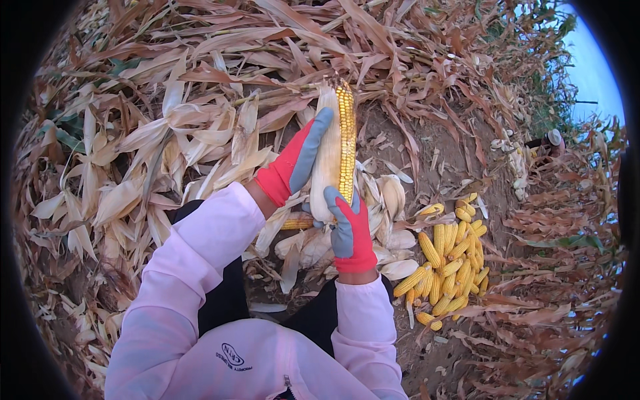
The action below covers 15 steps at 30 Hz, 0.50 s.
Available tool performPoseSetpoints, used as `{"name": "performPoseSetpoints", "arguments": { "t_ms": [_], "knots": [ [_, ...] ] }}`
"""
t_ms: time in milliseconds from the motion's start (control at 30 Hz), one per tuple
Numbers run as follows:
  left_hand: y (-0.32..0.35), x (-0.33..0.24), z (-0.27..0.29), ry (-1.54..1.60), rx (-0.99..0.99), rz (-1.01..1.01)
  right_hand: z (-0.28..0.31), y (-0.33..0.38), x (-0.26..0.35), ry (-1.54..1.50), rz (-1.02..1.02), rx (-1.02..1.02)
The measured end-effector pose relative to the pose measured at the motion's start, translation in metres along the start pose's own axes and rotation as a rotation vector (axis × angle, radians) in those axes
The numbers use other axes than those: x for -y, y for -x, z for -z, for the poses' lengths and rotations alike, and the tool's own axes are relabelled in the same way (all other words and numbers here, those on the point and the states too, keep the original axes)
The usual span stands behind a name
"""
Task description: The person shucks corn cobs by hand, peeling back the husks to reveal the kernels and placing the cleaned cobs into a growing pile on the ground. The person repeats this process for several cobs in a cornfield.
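Note:
Both hands wear red gloves with grey coated palms and fingers. Between them stands a corn ear (345, 137), nearly upright, with yellow kernels bared along its right side. Pale dry husk (325, 167) still wraps its left side. My left hand (303, 153) is closed on the husk side, thumb pointing up along it. My right hand (349, 227) grips the lower end, its thumb against the kernels. Beneath the hands lie unpeeled ears in pale husks (383, 241) and part of a yellow ear (298, 221).
A pile of bare yellow corn ears (450, 267) lies on the soil to the right. Loose empty husks (113, 180) cover the ground at left, with dry stalks and leaves (280, 40) heaped ahead. Another person (550, 143) is at the far right, near more pale husked ears (517, 167).

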<state>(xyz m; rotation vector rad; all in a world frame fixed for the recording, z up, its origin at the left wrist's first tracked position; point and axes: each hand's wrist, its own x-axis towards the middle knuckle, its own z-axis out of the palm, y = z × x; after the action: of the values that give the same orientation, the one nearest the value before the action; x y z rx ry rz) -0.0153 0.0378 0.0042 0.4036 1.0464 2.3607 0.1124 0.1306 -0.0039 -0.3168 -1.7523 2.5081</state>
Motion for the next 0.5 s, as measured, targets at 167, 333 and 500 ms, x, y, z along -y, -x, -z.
{"name": "performPoseSetpoints", "arguments": {
  "t_ms": [167,333,500],
  "knots": [
    [0.004,0.011,-0.005,-0.286,-0.105,-0.127,0.008,-0.005,-0.012,0.208,0.136,-0.208],
    [0.008,0.025,-0.009,-0.218,-0.192,-0.070,0.000,-0.002,-0.017,0.909,0.410,-0.368],
    [0.003,0.017,0.002,-0.200,-0.323,-0.043,-0.008,0.002,-0.028,1.151,0.437,-0.445]
  ]
}}
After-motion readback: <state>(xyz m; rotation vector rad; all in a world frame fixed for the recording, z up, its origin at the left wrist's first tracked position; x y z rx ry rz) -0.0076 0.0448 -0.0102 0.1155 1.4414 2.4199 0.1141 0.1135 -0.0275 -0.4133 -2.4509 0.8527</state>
